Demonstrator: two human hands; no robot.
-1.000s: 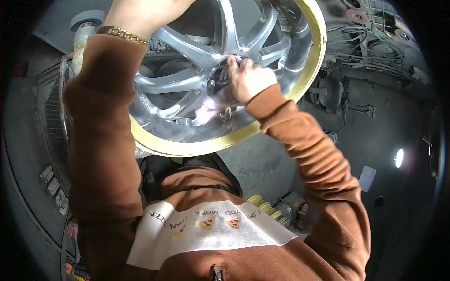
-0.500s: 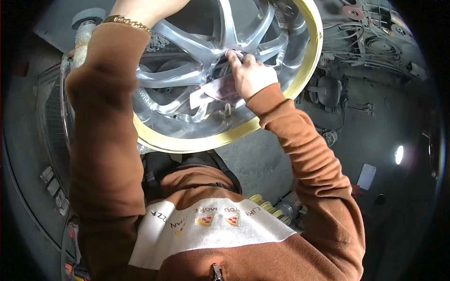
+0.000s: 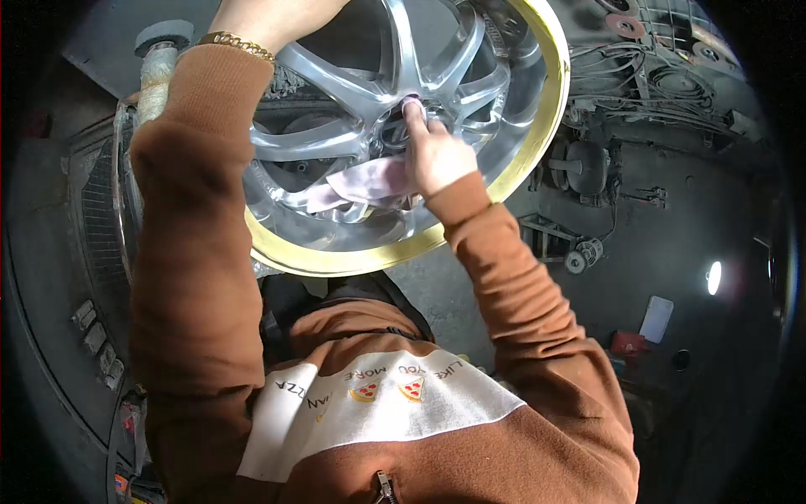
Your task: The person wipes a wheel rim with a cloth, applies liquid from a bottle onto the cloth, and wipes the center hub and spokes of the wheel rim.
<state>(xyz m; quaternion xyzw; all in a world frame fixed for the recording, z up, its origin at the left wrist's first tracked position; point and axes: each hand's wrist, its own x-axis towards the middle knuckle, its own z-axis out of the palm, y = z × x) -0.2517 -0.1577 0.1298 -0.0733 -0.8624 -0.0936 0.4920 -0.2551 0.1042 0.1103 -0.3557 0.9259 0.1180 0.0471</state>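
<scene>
A polished metal wheel (image 3: 336, 141) with several spokes fills the upper middle; yellow tape (image 3: 336, 262) covers its outer rim. My right hand (image 3: 438, 155) is closed on a pinkish-white cloth (image 3: 374, 180), its index finger pressing part of the cloth against the wheel's hub near the spoke roots. The rest of the cloth hangs left over the lower spokes. My left hand (image 3: 281, 15) reaches up beside the wheel's upper left, with a gold bracelet at the wrist. Its fingers are outside the frame.
A post with a round grey top (image 3: 164, 38) stands at the upper left. Coiled cables (image 3: 684, 82) and discs (image 3: 625, 25) lie at the upper right. Below them is a round-seated object (image 3: 588, 168). A bright light (image 3: 714, 277) shows at the right.
My right hand has shifted slightly left and its index finger has moved to the hub with the cloth. The cloth's loose end has swung left. The wheel sits slightly further left in view.
</scene>
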